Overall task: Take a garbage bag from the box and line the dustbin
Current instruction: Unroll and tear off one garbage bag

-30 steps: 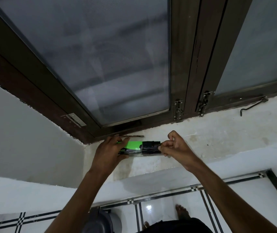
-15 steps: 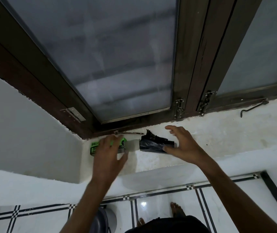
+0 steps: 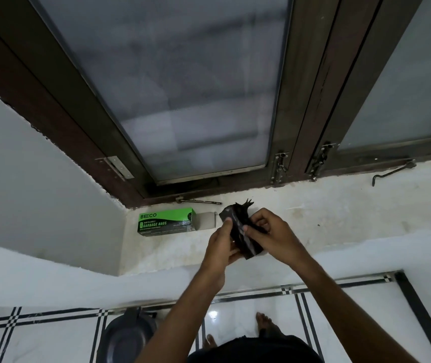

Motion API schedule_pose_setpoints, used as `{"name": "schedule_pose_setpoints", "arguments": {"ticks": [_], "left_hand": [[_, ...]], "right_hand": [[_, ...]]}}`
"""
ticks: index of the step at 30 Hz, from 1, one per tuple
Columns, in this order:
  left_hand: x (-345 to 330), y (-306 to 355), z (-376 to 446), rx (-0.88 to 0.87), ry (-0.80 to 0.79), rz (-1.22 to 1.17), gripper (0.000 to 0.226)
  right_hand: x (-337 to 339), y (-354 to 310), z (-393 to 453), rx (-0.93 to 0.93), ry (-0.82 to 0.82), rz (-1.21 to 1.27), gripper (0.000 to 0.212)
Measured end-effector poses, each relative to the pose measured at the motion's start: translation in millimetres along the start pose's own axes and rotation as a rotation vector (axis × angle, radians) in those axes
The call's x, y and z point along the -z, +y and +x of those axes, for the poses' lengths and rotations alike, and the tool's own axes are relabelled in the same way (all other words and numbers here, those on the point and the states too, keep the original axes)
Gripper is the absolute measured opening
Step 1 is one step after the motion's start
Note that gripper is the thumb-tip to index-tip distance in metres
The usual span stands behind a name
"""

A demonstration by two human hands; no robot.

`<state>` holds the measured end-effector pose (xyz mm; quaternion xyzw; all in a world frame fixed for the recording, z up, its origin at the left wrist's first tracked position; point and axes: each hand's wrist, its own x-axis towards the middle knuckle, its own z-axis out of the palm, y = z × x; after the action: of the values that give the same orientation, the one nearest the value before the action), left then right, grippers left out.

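Near the middle of the frame both hands are gripping a black roll of garbage bags (image 3: 243,235): the left hand (image 3: 221,248) is wrapping around its lower left side with the thumb lying on its face, while the right hand (image 3: 270,235) is pinching its right edge. Just left of them, the green box (image 3: 167,221) is lying on the white window sill (image 3: 340,205) in the corner, its end flap standing open. At the lower left of the frame, the dark dustbin (image 3: 128,336) is standing on the tiled floor (image 3: 340,310), well below the hands.
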<state>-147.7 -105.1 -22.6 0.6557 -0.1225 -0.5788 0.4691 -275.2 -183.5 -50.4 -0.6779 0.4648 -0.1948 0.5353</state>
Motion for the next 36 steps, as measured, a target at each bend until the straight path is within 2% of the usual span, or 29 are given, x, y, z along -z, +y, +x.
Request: {"name": "schedule_pose_setpoints", "arguments": {"ticks": [3, 6, 9, 15, 19, 23, 31, 36], "left_hand": [[-8, 3, 0, 0.046, -0.049, -0.099, 0.041], [-14, 6, 7, 0.104, -0.098, -0.139, 0.043], [-17, 11, 18, 0.101, -0.096, -0.189, 0.046], [-16, 22, 35, 0.078, -0.073, -0.226, 0.037], [-21, 21, 40, 0.085, -0.073, -0.193, 0.037], [-31, 18, 47, 0.080, -0.040, -0.148, 0.047], [-53, 17, 52, 0.053, -0.108, -0.053, 0.049], [-68, 22, 50, 0.076, -0.118, -0.080, 0.048]], "right_hand": [[5, -5, -8, -0.014, 0.024, 0.188, 0.011], [17, -14, -11, -0.094, 0.036, 0.487, 0.011], [37, -17, -10, -0.148, 0.085, 0.745, 0.021], [89, 8, -12, -0.182, 0.293, 1.023, 0.039], [124, 22, -17, -0.156, 0.365, 1.075, 0.042], [156, 34, -22, -0.142, 0.477, 1.125, 0.034], [214, 60, -21, -0.230, 0.689, 1.000, 0.021], [228, 57, -16, -0.173, 0.695, 1.082, 0.021]]}}
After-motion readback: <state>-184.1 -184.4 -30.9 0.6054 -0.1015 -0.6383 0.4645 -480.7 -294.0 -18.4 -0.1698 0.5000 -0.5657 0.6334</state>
